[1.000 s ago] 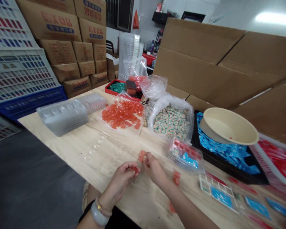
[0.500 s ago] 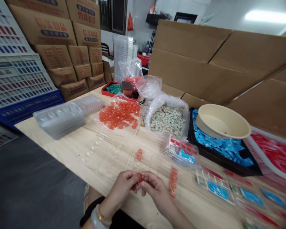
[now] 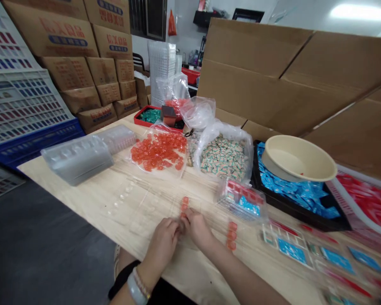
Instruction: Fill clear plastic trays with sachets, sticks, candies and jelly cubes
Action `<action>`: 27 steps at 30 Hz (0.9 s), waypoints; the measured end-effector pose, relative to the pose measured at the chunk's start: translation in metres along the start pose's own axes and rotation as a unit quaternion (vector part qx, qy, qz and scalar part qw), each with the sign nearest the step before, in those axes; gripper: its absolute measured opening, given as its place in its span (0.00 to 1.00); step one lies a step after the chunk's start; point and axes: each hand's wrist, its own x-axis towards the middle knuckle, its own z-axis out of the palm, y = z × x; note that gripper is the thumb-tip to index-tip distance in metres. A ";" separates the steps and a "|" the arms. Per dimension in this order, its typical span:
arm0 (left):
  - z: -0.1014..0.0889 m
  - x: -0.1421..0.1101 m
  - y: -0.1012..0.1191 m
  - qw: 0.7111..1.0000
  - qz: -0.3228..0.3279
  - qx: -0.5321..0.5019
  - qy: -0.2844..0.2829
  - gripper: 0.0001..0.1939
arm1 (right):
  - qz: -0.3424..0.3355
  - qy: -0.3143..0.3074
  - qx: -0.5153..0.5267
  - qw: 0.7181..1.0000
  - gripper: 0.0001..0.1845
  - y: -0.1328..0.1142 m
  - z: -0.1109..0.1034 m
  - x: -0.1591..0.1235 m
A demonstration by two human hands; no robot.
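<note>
My right hand (image 3: 195, 226) reaches over a clear plastic tray lying on the table. Its fingertips are pinched on a small translucent red piece at the near end of a short row of red pieces (image 3: 184, 201). Just left of it, my left hand (image 3: 169, 236) is closed, with its fingertips blurred; whatever it may hold is hidden. Another row of red pieces (image 3: 231, 235) sits in a clear tray to the right of my right forearm. Farther back, a loose heap of red pieces (image 3: 158, 149) is spread on a clear plastic bag.
Clear trays (image 3: 78, 159) are stacked at left. Behind stand a bag of small patterned pieces (image 3: 224, 156) and a beige basin (image 3: 298, 159) over blue packets (image 3: 279, 190). Filled packs (image 3: 241, 199) lie at right. Cardboard boxes (image 3: 70, 38) and a cardboard wall (image 3: 257, 72) surround the table.
My hands, earlier together around a red piece near the table's front, have moved apart slightly. My right hand has gone forward to the tray, where the row of red pieces looks longer.
</note>
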 end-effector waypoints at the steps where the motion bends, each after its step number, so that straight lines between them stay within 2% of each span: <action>1: 0.001 0.000 0.001 1.000 -0.001 0.001 0.000 0.09 | 0.005 -0.003 -0.010 1.000 0.07 -0.001 0.001 0.000; 5: -0.006 0.003 -0.005 1.000 0.008 -0.028 0.004 0.08 | -0.010 0.011 0.026 1.000 0.08 0.002 0.005 -0.007; 8: -0.030 0.019 -0.022 0.998 0.000 -0.039 0.058 0.08 | -0.027 0.019 0.092 0.995 0.11 0.012 0.002 -0.016; 11: -0.063 0.056 -0.041 0.992 -0.003 0.006 0.128 0.10 | -0.033 0.066 0.128 0.989 0.09 0.017 -0.013 -0.009; 14: -0.083 0.109 -0.047 0.988 0.011 0.078 0.134 0.12 | -0.052 0.137 0.115 0.983 0.08 0.011 -0.033 0.036; 16: -0.081 0.145 -0.044 0.987 -0.002 0.114 0.114 0.12 | -0.069 0.149 0.095 0.982 0.09 0.005 -0.041 0.082; 18: -0.069 0.176 -0.041 0.987 -0.010 0.127 0.100 0.12 | -0.054 0.149 0.075 0.984 0.13 0.002 -0.042 0.128; 21: -0.045 0.203 -0.040 0.988 -0.016 0.123 0.096 0.13 | -0.032 0.146 0.073 0.986 0.19 0.008 -0.033 0.175; 24: -0.035 0.210 -0.046 0.989 -0.027 0.108 0.102 0.11 | -0.036 0.133 0.088 0.987 0.20 0.023 -0.022 0.190; 27: -0.040 0.207 -0.053 0.991 -0.026 0.076 0.103 0.07 | -0.035 0.133 0.122 0.983 0.17 0.035 -0.017 0.187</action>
